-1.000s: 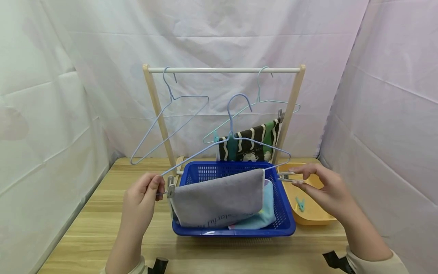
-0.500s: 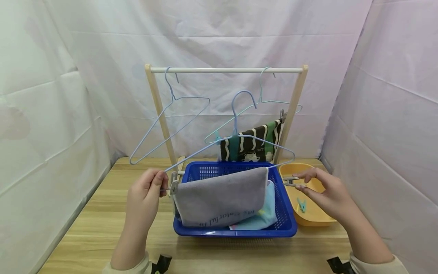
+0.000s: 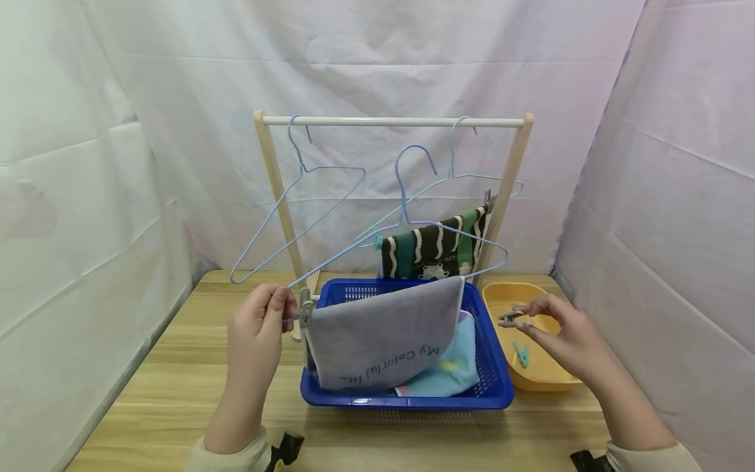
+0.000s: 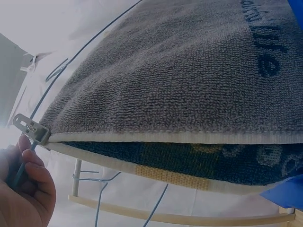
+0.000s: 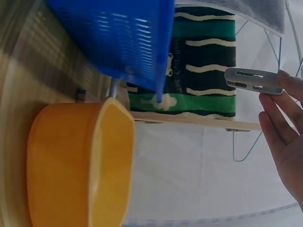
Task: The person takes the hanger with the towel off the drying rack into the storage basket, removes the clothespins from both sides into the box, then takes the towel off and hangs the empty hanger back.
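My left hand [image 3: 259, 328] grips the lower left corner of a blue wire hanger [image 3: 348, 249]. Folded over the hanger's bottom bar is a grey towel [image 3: 383, 334] with dark lettering. A grey clothespin [image 3: 305, 308] fastens the towel's left end to the wire, right beside my fingers; in the left wrist view this clothespin [image 4: 31, 128] sits at the towel's corner. My right hand [image 3: 560, 334] pinches another grey clothespin [image 3: 510, 319] between thumb and fingers, over the yellow basin and apart from the towel. The right wrist view shows that clothespin [image 5: 253, 81] side-on.
Below the towel stands a blue basket [image 3: 407, 401] holding a light blue cloth [image 3: 451, 364]. A yellow basin [image 3: 542, 380] with a teal clothespin [image 3: 522, 354] is to its right. Behind, a rack [image 3: 389, 121] carries a bare blue hanger [image 3: 265, 210] and a striped towel [image 3: 436, 246] clipped to a green hanger.
The hanger and grey towel have risen slightly, showing more lettering. My left hand has shifted a little right and up. My right hand's clothespin has turned and moved slightly away from the towel.
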`<move>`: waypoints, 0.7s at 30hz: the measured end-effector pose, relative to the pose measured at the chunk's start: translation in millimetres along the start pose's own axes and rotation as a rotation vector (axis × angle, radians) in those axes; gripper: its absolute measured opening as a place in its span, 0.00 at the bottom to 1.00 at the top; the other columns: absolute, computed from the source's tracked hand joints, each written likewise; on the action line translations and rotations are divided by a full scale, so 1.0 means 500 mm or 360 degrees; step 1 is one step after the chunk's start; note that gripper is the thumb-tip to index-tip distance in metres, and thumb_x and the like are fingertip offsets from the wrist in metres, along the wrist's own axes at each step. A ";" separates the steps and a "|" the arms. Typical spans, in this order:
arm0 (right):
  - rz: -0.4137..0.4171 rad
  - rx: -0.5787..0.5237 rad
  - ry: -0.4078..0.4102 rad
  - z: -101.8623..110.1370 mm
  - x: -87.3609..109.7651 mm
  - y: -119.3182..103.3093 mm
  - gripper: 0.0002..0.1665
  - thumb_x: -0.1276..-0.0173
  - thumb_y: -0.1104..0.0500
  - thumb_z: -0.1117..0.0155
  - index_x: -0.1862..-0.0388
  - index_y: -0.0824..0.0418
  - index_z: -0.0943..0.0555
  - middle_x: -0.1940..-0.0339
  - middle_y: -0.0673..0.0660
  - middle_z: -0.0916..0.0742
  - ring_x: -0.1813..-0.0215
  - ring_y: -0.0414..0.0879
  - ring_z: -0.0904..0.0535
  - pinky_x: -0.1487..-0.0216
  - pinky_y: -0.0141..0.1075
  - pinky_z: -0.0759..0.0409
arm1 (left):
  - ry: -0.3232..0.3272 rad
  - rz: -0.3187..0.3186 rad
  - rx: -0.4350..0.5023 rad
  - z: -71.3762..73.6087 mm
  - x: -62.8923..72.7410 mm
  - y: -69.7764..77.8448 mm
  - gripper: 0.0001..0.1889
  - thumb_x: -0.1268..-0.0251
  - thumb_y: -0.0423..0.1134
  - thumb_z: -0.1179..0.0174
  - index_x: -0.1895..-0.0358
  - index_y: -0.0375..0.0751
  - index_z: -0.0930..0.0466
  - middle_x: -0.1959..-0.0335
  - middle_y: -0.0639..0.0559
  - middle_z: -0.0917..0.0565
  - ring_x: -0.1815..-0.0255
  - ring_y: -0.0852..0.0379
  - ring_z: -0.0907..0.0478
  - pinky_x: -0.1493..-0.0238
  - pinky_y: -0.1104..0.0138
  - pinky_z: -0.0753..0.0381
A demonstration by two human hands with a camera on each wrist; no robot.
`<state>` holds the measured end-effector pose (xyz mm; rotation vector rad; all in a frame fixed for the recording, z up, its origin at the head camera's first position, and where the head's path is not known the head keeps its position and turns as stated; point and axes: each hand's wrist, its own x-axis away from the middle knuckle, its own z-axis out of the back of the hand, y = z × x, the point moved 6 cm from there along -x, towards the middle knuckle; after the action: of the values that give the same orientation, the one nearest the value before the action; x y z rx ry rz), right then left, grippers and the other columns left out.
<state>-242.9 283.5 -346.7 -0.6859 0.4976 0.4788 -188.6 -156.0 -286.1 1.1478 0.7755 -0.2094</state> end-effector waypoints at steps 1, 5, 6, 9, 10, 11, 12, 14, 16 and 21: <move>-0.0003 -0.0008 0.0001 -0.002 0.002 0.005 0.23 0.50 0.76 0.25 0.64 0.59 0.26 0.62 0.52 0.14 0.55 0.28 0.23 0.47 0.14 0.34 | 0.0004 -0.0001 -0.0006 -0.001 0.000 -0.001 0.13 0.25 0.31 0.49 0.72 0.32 0.24 0.80 0.49 0.24 0.82 0.60 0.29 0.79 0.76 0.24; -0.0030 -0.0044 -0.0006 -0.010 0.009 0.025 0.22 0.48 0.75 0.26 0.64 0.58 0.27 0.62 0.54 0.13 0.55 0.28 0.22 0.47 0.14 0.33 | 0.0013 0.0001 -0.0031 -0.005 -0.001 -0.004 0.13 0.25 0.32 0.49 0.72 0.32 0.24 0.80 0.49 0.23 0.82 0.61 0.28 0.79 0.76 0.24; -0.0044 -0.0046 -0.0014 -0.012 0.011 0.030 0.22 0.47 0.74 0.26 0.64 0.57 0.27 0.61 0.54 0.13 0.54 0.27 0.22 0.47 0.14 0.33 | 0.0013 0.0005 -0.0034 -0.006 -0.001 -0.005 0.13 0.25 0.32 0.49 0.72 0.32 0.24 0.80 0.49 0.23 0.82 0.61 0.28 0.79 0.76 0.24; -0.0102 -0.0043 -0.0034 -0.017 0.016 0.045 0.20 0.45 0.72 0.26 0.64 0.58 0.28 0.60 0.55 0.13 0.53 0.29 0.22 0.49 0.14 0.33 | 0.0008 0.0020 -0.0030 -0.008 0.000 -0.008 0.13 0.25 0.33 0.49 0.71 0.32 0.25 0.80 0.49 0.24 0.83 0.61 0.28 0.79 0.76 0.24; -0.0124 -0.0038 -0.0042 -0.019 0.017 0.051 0.19 0.44 0.71 0.26 0.63 0.58 0.28 0.60 0.56 0.14 0.53 0.32 0.21 0.50 0.14 0.33 | 0.0007 0.0021 -0.0027 -0.008 0.000 -0.008 0.13 0.25 0.33 0.49 0.71 0.32 0.25 0.80 0.49 0.24 0.83 0.61 0.28 0.79 0.76 0.24; -0.0153 -0.0033 -0.0056 -0.021 0.019 0.056 0.19 0.43 0.71 0.27 0.63 0.59 0.28 0.59 0.56 0.14 0.53 0.34 0.20 0.50 0.14 0.32 | 0.0005 0.0019 -0.0020 -0.009 0.000 -0.009 0.13 0.25 0.33 0.49 0.71 0.31 0.25 0.80 0.49 0.24 0.83 0.61 0.28 0.80 0.76 0.24; -0.0177 -0.0037 -0.0069 -0.024 0.020 0.061 0.18 0.42 0.70 0.27 0.63 0.59 0.28 0.59 0.56 0.14 0.53 0.38 0.19 0.51 0.15 0.32 | 0.0003 0.0014 -0.0015 -0.010 0.000 -0.009 0.13 0.25 0.32 0.49 0.71 0.31 0.25 0.80 0.49 0.24 0.83 0.61 0.28 0.80 0.76 0.24; -0.0222 -0.0034 -0.0084 -0.029 0.023 0.073 0.18 0.41 0.69 0.27 0.62 0.60 0.28 0.59 0.56 0.15 0.53 0.45 0.18 0.52 0.15 0.31 | -0.0001 -0.0001 -0.0003 -0.010 0.000 -0.008 0.13 0.25 0.32 0.49 0.70 0.30 0.25 0.81 0.49 0.25 0.83 0.61 0.29 0.80 0.76 0.25; -0.0248 -0.0045 -0.0084 -0.035 0.026 0.085 0.17 0.41 0.69 0.28 0.62 0.61 0.29 0.59 0.57 0.15 0.54 0.49 0.18 0.52 0.15 0.30 | -0.0007 -0.0021 -0.0003 -0.011 0.000 -0.007 0.12 0.25 0.32 0.49 0.70 0.30 0.25 0.82 0.50 0.25 0.83 0.60 0.29 0.80 0.76 0.26; -0.0275 -0.0084 -0.0029 -0.051 0.033 0.116 0.17 0.42 0.73 0.29 0.63 0.64 0.29 0.61 0.59 0.13 0.56 0.33 0.20 0.56 0.17 0.27 | -0.0013 -0.0067 -0.0048 -0.013 -0.001 -0.005 0.12 0.25 0.33 0.49 0.70 0.34 0.24 0.84 0.52 0.27 0.84 0.59 0.31 0.82 0.75 0.29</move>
<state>-269.8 309.2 -400.6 -0.7677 0.4058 0.3362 -193.1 -151.7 -289.1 1.1020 0.7936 -0.2371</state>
